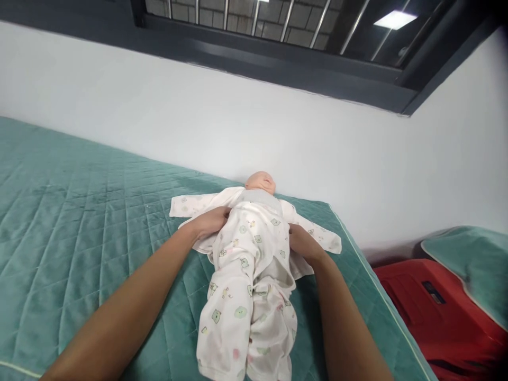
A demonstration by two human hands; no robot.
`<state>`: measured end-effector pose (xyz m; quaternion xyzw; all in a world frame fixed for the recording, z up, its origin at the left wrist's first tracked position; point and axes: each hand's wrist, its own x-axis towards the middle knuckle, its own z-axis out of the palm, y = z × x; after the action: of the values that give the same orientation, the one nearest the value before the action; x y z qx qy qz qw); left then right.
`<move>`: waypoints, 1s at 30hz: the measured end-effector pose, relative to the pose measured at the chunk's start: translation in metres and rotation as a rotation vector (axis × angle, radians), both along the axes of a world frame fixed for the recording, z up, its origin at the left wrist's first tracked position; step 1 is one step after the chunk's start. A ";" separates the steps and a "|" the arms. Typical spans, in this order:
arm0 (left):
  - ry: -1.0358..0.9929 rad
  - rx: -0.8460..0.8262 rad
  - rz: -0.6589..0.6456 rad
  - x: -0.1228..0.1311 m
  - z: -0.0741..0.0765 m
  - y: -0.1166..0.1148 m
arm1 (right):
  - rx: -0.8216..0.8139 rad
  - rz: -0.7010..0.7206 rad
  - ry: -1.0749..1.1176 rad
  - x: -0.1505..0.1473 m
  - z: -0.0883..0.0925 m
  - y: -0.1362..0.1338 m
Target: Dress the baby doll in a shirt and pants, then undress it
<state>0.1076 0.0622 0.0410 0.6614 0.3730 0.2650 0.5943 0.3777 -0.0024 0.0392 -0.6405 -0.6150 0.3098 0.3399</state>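
Observation:
A baby doll (261, 181) lies on its back, its head close to the wall. It wears a white long-sleeved top (194, 205) spread open at the sides, over a grey-white layer at the chest. White printed trousers (234, 296) cover its belly and legs up to a high waist. My left hand (212, 221) is closed at the left side of the trousers' waist, fingertips partly tucked out of sight. On the opposite side, my right hand (304, 242) is closed at the trousers' edge, its fingers mostly hidden by the cloth and the hand itself.
A green quilted cover (99, 222) lies under the doll. Behind it rises a white wall (238, 127) with a dark window frame (278, 63) and metal bars. To the right, below the bed edge, are a red plastic object (432, 301) and green cloth (472, 264).

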 end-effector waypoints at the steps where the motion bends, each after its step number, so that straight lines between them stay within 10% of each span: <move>1: -0.072 -0.064 0.015 0.002 -0.002 -0.001 | 0.010 0.027 0.041 0.000 0.000 -0.002; 10: -0.335 -0.242 0.163 0.012 0.002 -0.014 | 0.069 0.057 0.410 -0.006 -0.007 -0.015; 30: -0.356 -0.351 0.031 0.008 -0.011 -0.014 | 0.114 -0.007 0.214 -0.011 -0.012 -0.016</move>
<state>0.1155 0.0486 0.0302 0.4854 0.3128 0.3174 0.7522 0.3672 -0.0185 0.0270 -0.5856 -0.5895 0.3399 0.4406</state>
